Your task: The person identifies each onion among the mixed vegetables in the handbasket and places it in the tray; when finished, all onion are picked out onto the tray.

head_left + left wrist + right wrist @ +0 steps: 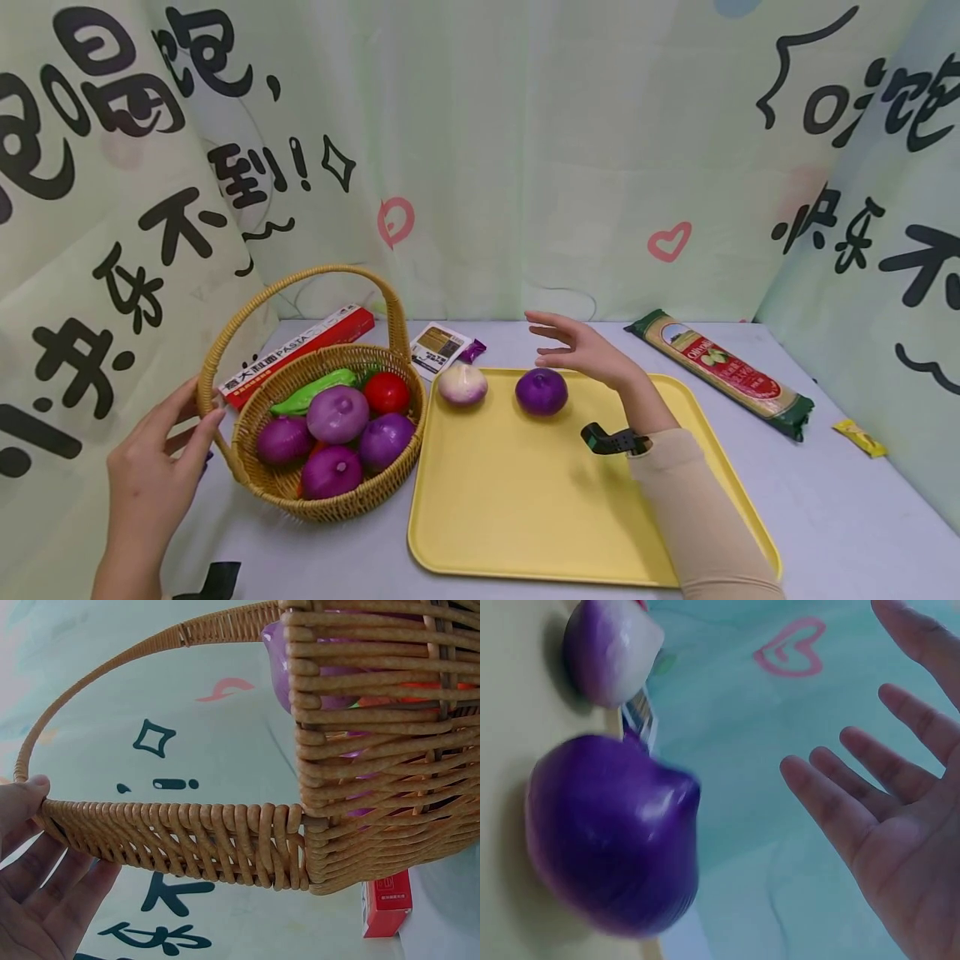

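My left hand [157, 462] grips the left side of the arched handle [172, 844] of a wicker basket [341, 507], thumb on one side and fingers on the other. Inside the basket lie several purple onions [337, 414], a red tomato [387, 392] and a green pepper [315, 392]. Over the back of a yellow tray [525, 517], my right hand [588, 348] is raised with fingers spread and nothing held. Just below and left of it, a dark purple onion [615, 840] rests on the tray. A white-and-purple onion [462, 384] sits farther left, in the tray's back corner.
Behind the basket lies a red pasta box [300, 350]. A small labelled packet [440, 350] with a purple wrapper [472, 351] is behind the tray. To the right are a green-and-red pasta bag [720, 371] and a small yellow packet [860, 437]. Printed curtains enclose the table.
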The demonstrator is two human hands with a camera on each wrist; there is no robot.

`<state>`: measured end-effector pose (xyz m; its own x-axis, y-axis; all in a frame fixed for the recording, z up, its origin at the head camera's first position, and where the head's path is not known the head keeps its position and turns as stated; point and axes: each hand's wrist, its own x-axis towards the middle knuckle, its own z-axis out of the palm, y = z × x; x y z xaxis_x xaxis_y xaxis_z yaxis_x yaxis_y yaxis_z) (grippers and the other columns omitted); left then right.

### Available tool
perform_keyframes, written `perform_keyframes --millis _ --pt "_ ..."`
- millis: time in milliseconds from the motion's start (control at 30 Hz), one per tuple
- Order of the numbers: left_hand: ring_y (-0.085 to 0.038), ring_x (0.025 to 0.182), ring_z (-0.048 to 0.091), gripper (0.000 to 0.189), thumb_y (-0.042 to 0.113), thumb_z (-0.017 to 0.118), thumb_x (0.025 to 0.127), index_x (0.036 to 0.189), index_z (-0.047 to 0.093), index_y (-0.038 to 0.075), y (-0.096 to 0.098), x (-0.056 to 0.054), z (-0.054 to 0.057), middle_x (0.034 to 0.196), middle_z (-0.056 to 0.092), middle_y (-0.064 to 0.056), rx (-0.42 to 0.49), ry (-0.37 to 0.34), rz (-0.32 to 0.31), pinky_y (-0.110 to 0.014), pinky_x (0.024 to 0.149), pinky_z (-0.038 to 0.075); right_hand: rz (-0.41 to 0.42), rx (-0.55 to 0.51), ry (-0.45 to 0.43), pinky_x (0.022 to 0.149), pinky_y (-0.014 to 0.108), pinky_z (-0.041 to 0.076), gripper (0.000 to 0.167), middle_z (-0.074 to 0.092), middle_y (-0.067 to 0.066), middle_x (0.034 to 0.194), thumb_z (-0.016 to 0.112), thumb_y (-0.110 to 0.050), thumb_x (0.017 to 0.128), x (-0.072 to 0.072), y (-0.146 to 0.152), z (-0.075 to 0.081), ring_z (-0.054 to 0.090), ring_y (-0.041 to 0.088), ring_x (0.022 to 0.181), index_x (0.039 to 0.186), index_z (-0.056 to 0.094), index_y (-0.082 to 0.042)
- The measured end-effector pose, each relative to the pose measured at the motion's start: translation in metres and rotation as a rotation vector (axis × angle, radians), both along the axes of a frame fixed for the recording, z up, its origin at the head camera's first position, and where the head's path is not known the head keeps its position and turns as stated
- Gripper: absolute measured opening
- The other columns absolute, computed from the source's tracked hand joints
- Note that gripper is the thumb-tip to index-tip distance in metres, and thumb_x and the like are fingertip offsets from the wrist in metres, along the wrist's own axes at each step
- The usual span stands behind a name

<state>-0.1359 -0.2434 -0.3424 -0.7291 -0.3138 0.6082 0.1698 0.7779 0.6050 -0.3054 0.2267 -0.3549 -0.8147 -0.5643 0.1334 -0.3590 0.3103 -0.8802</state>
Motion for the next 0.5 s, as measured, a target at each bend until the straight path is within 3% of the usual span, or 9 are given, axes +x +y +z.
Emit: perform_keyframes --millis 167,367,500 --pt "0.031 0.088 0.034 0.05 0.01 0.07 0.084 0.132 0.056 0.012 0.0 0.0 0.0 0.115 0.066 -0.019 0.001 -0.007 0.005 0.01 0.07 0.031 0.056 -0.042 0.006 0.104 0.04 0.044 0.069 0.03 0.003 0.155 0.067 -0.013 0.087 0.005 -0.02 0.015 0.034 0.028 0.14 0.147 0.033 -0.017" --pt "0.03 0.089 0.034 0.051 0.011 0.07 0.083 0.132 0.056 0.013 0.0 -0.002 0.0 0.115 0.066 -0.018 0.0 -0.002 0.006 0.01 0.07 0.03 0.133 -0.093 0.022 0.102 0.035 0.047 0.069 0.03 0.003 0.155 0.066 -0.007 0.086 0.01 -0.046 0.028 0.036 0.027 0.139 0.146 0.034 -0.016" --pt "0.03 0.089 0.035 0.05 0.011 0.07 0.084 0.132 0.056 0.013 0.0 -0.001 0.001 0.114 0.066 -0.018 -0.001 -0.006 0.005 0.01 0.07 0.031 0.189 -0.118 0.038 0.104 0.04 0.044 0.07 0.03 0.005 0.155 0.066 -0.006 0.086 0.013 -0.065 0.034 0.035 0.029 0.139 0.147 0.033 -0.012"
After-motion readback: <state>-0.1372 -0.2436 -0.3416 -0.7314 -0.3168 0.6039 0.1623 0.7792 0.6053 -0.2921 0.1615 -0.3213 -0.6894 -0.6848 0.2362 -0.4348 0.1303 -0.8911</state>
